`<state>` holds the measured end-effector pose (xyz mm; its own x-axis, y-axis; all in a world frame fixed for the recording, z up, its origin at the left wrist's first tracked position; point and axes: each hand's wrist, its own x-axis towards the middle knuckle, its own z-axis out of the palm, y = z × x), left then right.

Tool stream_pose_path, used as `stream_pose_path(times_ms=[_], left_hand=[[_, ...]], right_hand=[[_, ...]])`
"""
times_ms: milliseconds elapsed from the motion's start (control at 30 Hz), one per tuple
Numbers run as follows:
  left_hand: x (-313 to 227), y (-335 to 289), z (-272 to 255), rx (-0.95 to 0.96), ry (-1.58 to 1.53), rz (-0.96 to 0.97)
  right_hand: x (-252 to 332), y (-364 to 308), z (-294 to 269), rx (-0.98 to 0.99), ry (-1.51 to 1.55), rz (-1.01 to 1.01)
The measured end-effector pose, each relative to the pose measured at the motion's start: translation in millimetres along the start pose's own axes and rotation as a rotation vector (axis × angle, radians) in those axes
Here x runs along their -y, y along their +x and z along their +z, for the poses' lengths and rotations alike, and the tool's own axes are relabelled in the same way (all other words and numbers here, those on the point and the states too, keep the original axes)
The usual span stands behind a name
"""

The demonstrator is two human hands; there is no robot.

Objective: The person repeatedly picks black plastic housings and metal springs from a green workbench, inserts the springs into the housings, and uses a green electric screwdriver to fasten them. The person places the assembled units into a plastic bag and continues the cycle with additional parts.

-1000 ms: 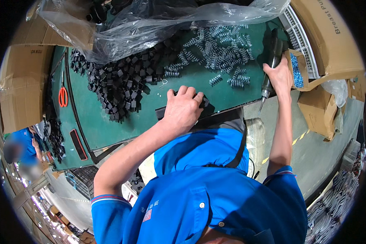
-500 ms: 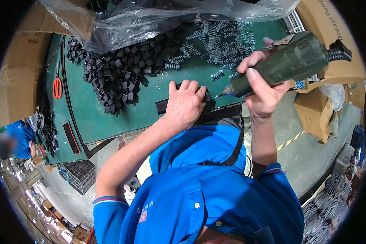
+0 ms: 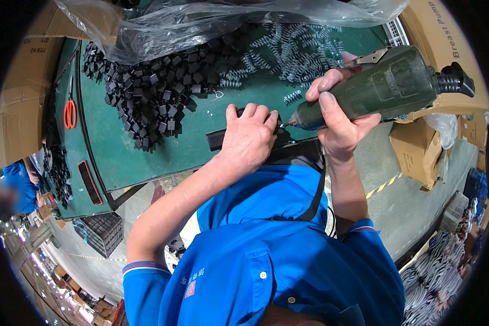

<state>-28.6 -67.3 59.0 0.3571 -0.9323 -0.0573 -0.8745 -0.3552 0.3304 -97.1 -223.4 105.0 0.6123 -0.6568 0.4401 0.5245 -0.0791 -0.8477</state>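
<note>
Near the table's front edge, my left hand (image 3: 248,133) is closed over a black plastic part (image 3: 215,140), pressing it against the green table (image 3: 146,163). Most of that part is hidden under my fingers. A dark green electric screwdriver (image 3: 377,84) lies in my right hand (image 3: 342,111), thumb on the near side and fingers around the far side. Its body slants up to the right, and its metal tip (image 3: 289,124) points left at the end of the black part, close beside my left fingertips. Whether the tip touches the part I cannot tell.
Black plastic blocks (image 3: 152,92) lie heaped at the left, metal springs (image 3: 296,51) behind my hands. Clear plastic sheeting (image 3: 185,27) covers the far edge. Orange-handled scissors (image 3: 70,111) and a red-rimmed black strip (image 3: 90,182) lie left. Cardboard boxes (image 3: 415,149) stand right; another person (image 3: 19,187) is far left.
My right hand has brought the screwdriver left, so its tip is now at the end of the black part. My left hand has stayed almost where it was.
</note>
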Motion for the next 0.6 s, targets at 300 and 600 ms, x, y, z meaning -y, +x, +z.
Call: stream_pose_path(times_ms=[300,600], left_hand=[[-0.4,0.8,-1.9,0.014,-0.007,0.0],[-0.5,1.9,-0.7,0.019,-0.001,-0.003]], right_hand=[[0.1,-2.3,4.4,-0.032,0.029,0.014],[1.0,-0.3,4.8,-0.024,0.06,-0.01]])
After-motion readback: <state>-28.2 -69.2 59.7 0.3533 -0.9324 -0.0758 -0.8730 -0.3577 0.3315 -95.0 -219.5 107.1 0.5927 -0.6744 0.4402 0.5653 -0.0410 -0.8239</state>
